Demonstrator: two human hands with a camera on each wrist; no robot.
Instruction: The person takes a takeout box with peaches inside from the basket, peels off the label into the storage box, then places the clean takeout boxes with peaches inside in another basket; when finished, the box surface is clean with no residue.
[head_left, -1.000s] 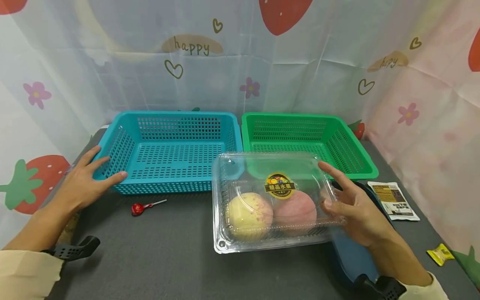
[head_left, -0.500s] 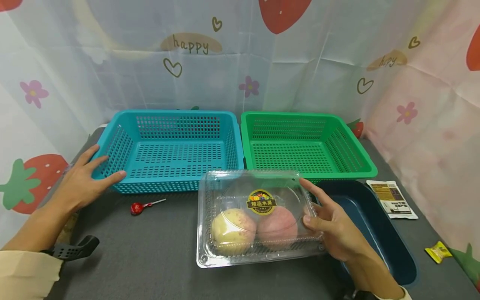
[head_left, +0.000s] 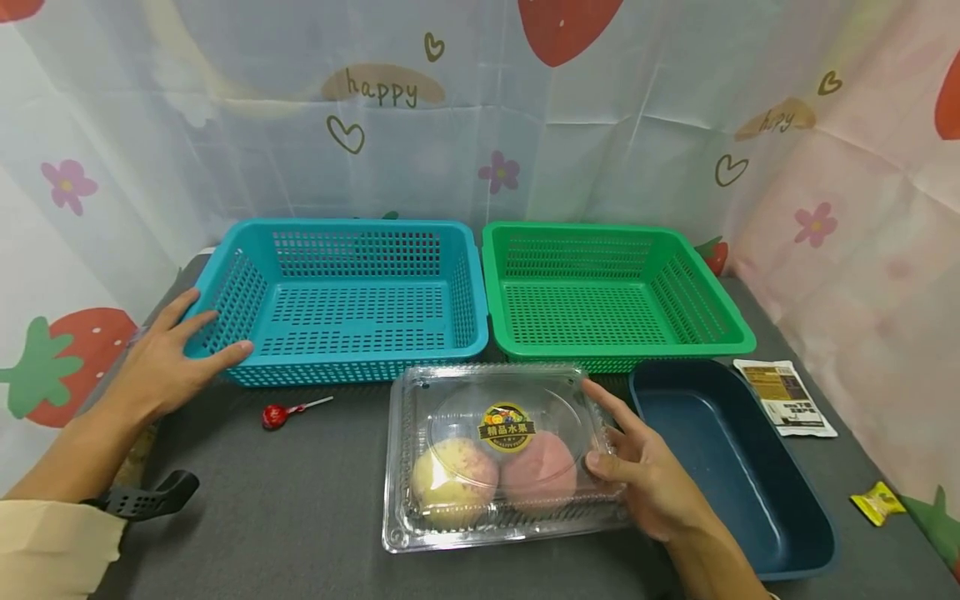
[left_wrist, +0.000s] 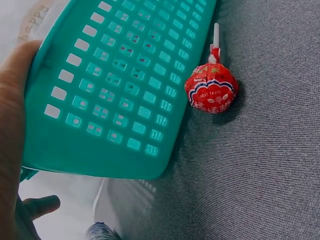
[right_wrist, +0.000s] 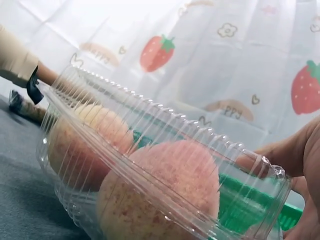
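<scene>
My left hand (head_left: 161, 362) rests on the near left corner of the blue basket (head_left: 360, 365), fingers spread and thumb along the front rim. A red-wrapped lollipop (head_left: 275, 416) lies on the cloth just in front; the left wrist view shows the lollipop (left_wrist: 212, 90) close to the basket wall. With my right hand (head_left: 652, 467) I grip the right end of a clear plastic fruit box (head_left: 457, 408), thumb on the lid. Inside sit a yellow peach (head_left: 453, 479) and a pink peach (head_left: 542, 471). Whether the box's underside touches the table cannot be told.
A green basket (head_left: 622, 350) stands beside the blue one at the back. Right of the box is a dark blue tub (head_left: 813, 542). Farther right lie a white and brown packet (head_left: 787, 398) and a small yellow wrapped sweet (head_left: 877, 503). Printed curtains enclose the table (head_left: 300, 517).
My right hand has brought the fruit box left and toward me, away from the green basket and the dark blue tub. My left hand has stayed on the blue basket.
</scene>
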